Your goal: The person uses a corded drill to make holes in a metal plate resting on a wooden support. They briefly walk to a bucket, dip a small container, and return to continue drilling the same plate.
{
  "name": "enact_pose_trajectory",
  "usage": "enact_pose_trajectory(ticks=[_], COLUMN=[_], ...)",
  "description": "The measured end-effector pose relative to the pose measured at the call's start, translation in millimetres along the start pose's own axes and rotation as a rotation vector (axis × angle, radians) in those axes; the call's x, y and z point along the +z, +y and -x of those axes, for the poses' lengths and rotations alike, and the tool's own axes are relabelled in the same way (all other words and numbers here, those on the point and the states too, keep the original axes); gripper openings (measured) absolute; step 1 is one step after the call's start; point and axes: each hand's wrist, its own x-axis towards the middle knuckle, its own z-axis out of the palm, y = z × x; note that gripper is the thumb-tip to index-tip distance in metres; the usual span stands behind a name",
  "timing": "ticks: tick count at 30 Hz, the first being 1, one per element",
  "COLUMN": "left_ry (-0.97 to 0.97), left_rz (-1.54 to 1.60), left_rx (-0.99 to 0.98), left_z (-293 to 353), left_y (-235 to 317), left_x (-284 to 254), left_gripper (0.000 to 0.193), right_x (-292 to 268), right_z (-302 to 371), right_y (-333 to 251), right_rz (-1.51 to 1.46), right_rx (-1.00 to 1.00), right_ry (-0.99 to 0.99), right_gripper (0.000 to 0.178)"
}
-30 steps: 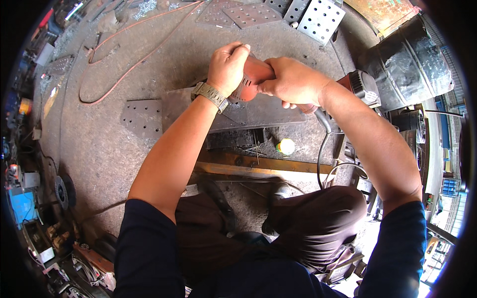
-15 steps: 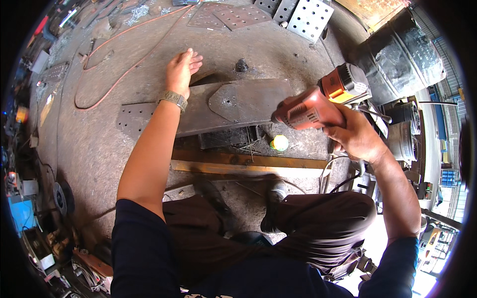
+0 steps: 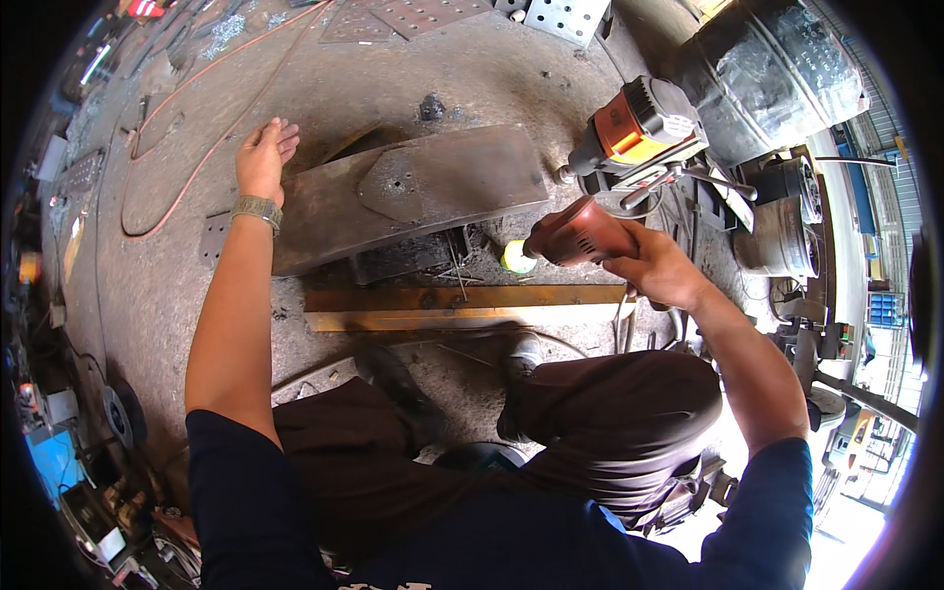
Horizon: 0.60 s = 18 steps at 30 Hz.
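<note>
My right hand (image 3: 656,267) grips the rear handle of a red and orange power drill (image 3: 615,167), held off to the right of a rusty steel plate (image 3: 413,197) that lies on the concrete floor. My left hand (image 3: 264,157) rests flat with fingers spread at the plate's left end, a watch on its wrist. A smaller plate with small holes is welded on top of the big one. A yellow-green ball (image 3: 517,258) lies just below the plate, near the drill's red body.
A long rusty steel angle (image 3: 462,307) lies in front of my knees. An orange cable (image 3: 187,118) loops over the floor at the left. Perforated metal sheets (image 3: 565,15) lie at the top. A large metal drum (image 3: 777,79) and machine parts crowd the right side.
Both hands were together on the drill over the plate. Since then my right hand has carried the drill off to the right, and my left hand has moved to the plate's left end.
</note>
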Motion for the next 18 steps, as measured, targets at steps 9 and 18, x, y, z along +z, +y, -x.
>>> enact_pose_trajectory(ticks=[9,18], left_ry=[0.025,0.05], left_rz=[-0.013,-0.008], left_rx=[0.012,0.007], left_z=[-2,-4], left_y=[0,-5], left_x=[-6,-18], left_gripper=[0.034,0.035], right_x=[41,66], right_z=[-48,-68], right_y=[61,94], right_rz=[0.159,0.122], right_rx=[0.002,0.01], right_ry=[-0.016,0.0], right_gripper=[0.063,0.064])
